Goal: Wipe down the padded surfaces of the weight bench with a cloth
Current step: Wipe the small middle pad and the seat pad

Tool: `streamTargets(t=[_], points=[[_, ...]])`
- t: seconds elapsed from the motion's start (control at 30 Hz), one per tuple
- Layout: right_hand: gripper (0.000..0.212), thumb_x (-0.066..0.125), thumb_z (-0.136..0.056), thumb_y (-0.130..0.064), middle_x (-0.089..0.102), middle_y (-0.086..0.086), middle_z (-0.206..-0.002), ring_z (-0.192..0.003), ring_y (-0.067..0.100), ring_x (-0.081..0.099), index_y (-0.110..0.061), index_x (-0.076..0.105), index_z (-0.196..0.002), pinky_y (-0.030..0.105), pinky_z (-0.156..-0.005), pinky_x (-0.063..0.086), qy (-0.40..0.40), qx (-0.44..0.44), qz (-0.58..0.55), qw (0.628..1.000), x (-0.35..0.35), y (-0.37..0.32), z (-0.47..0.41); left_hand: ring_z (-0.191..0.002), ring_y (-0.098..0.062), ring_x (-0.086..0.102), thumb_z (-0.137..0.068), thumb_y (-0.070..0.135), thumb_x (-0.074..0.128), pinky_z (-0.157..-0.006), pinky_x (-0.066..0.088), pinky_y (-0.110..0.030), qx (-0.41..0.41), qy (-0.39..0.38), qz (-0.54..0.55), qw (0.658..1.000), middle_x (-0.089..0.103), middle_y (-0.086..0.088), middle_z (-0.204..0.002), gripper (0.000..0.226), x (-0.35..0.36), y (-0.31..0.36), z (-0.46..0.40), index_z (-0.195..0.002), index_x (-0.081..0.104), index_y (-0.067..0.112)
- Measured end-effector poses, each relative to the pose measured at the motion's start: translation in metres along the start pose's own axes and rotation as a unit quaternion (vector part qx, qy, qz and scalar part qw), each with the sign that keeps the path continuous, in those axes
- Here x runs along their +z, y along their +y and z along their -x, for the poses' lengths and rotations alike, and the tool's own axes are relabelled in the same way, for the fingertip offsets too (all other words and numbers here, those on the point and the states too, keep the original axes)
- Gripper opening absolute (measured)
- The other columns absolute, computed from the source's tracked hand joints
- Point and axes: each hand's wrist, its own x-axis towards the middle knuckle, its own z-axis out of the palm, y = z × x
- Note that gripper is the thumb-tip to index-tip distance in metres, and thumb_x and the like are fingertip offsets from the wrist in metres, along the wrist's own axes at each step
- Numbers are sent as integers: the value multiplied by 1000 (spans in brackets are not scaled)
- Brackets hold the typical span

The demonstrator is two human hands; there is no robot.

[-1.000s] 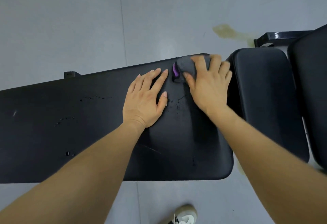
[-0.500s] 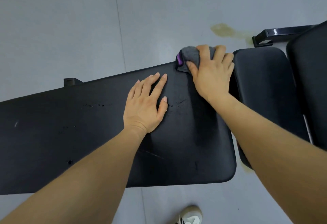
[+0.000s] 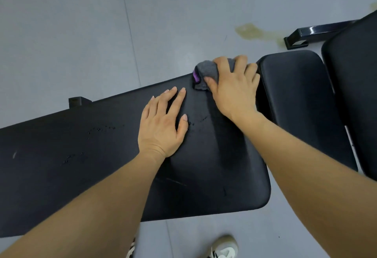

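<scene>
Head view. A long black padded vinyl bench pad [image 3: 91, 166] was recorded across the frame, running from the near left to the middle right, its far right corner near the frame's centre. Small water droplets [image 3: 104, 129] were noted on its surface, left of the hands.

A crumpled grey cloth with a purple tag [image 3: 205, 73] was found at the far right corner of this pad, bunched over the pad's far edge. It was gripped by the right hand [image 3: 234, 90], whose fingers were curled over the top of the cloth, with the thumb pressed against its near side.

The left hand [image 3: 163, 123] was laid flat on the pad, just left of the right hand, fingers straight and slightly spread, nothing held.

A shorter black padded seat cushion [image 3: 302, 102] was placed just right of the long pad, a narrow gap between them. A further black padded surface [image 3: 355, 86] was seen at the right edge. A black metal frame foot [image 3: 302, 35] rested on the grey tiled floor [image 3: 81, 33] at the far right, beside a yellowish stain [image 3: 253, 30]. A pale sneaker [image 3: 222, 247] was visible at the near edge.
</scene>
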Motion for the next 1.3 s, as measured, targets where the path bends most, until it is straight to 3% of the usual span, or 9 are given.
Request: streamTargets(t=[0.1,0.23,0.33,0.53,0.8,1.0,1.1,1.2,1.3], points=[[43,42,-94,-46,38,16,-130,-109,35,38,-23,42,-129,41,-86,31,-3,0,0,1000,-1,-6,-5,-127,-18,36,-91,38,33,-113,18,-34,0,6,1,1000,41,-2,-142,55,0,0,0,-144,33,23],[36,49,-86,-43,50,14,-114,-94,33,45,-23,54,-116,39,-74,37,36,-54,-18,998,3,6,61,-126,-20,37,-91,36,33,-113,19,-35,3,8,1,1000,41,-2,-142,55,0,-1,1,-144,33,23],[35,48,-84,-45,50,11,-111,-93,29,41,-27,53,-113,39,-73,40,9,-80,-28,996,4,15,102,-126,-20,37,-91,36,33,-112,18,-34,3,10,2,1000,41,-3,-142,55,0,-1,0,-144,33,22],[36,58,-83,-45,54,16,-107,-84,34,50,-23,58,-111,38,-68,40,34,-71,8,997,7,14,46,-127,-19,36,-91,37,32,-113,19,-35,2,4,7,1000,40,-2,-143,55,1,0,1,-144,33,22],[44,42,-93,-49,37,16,-131,-111,36,37,-24,41,-130,43,-89,31,14,-17,-1,1000,1,-3,-4,-128,-19,36,-92,37,32,-113,16,-33,1,11,27,1000,40,-1,-143,54,0,-1,1,-144,33,23],[38,55,-87,-43,47,16,-121,-100,37,44,-23,52,-120,44,-81,36,12,-30,-20,999,6,-14,64,-127,-17,38,-92,34,27,-113,23,-36,-2,-2,131,991,43,0,-139,51,-6,-4,-2,-140,42,21],[36,62,-81,-39,50,15,-113,-93,36,47,-23,55,-113,43,-75,39,-15,-35,-24,999,3,-25,97,-121,-14,43,-96,37,25,-101,30,-22,-37,-11,260,965,49,0,-130,49,-21,-8,-3,-131,51,16],[46,59,-84,-37,37,8,-127,-110,31,36,-31,45,-127,43,-89,33,-100,-59,-76,990,-10,-30,111,-117,-12,42,-99,30,35,-86,31,-17,-54,12,240,969,49,2,-125,36,-40,0,1,-129,51,18],[63,60,-82,-21,25,0,-131,-115,20,25,-33,32,-137,37,-99,27,-139,-37,-237,961,-30,-12,122,-114,-11,42,-97,31,43,-85,36,-21,33,-17,235,971,47,3,-125,37,-54,28,11,-131,48,20]])
